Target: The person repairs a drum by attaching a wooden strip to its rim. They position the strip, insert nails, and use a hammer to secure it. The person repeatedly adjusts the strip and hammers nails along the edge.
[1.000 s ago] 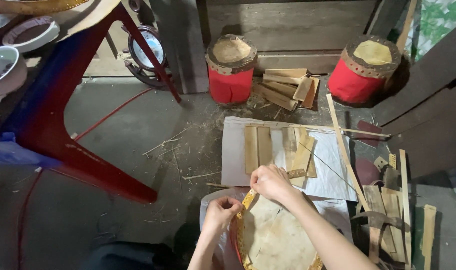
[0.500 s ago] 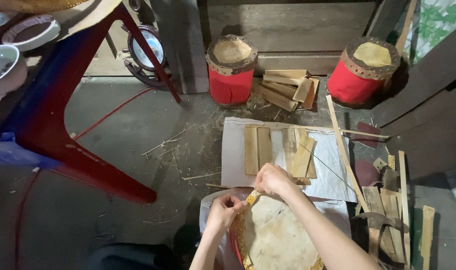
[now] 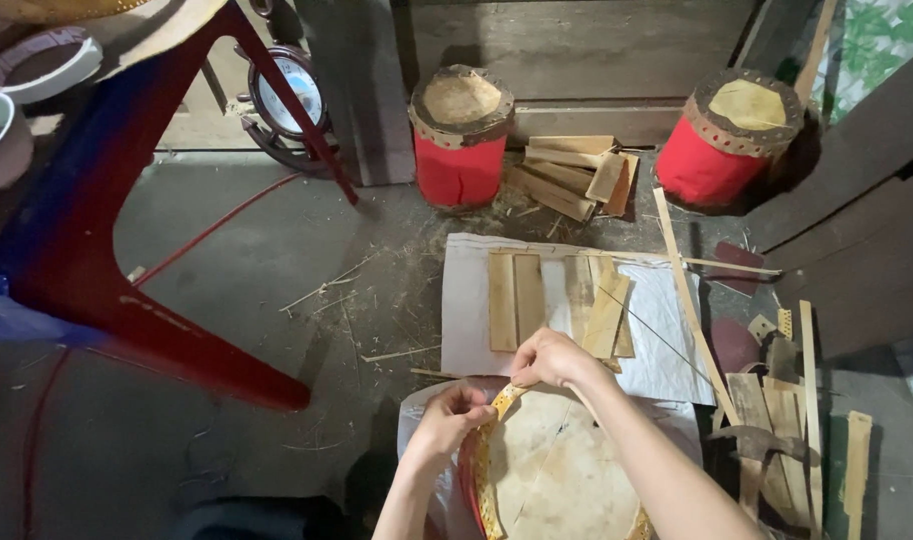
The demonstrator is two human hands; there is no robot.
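Both hands are working the drum (image 3: 552,480): left hand (image 3: 447,418) pinching its perforated edge strip (image 3: 505,398), right hand (image 3: 549,358) gripping the far rim.

Head view, looking down. Both bare forearms enter from the bottom edge, at about 6 o'clock, and converge toward the centre. The left hand (image 3: 455,415) lies at roughly 7 o'clock from the frame centre, fingers curled inward, thumb and fingertips pinched together. The right hand (image 3: 549,358) sits just up and to its 2 o'clock, knuckles upward, fingers folded under in a closed grip. The hands are near each other, not touching.
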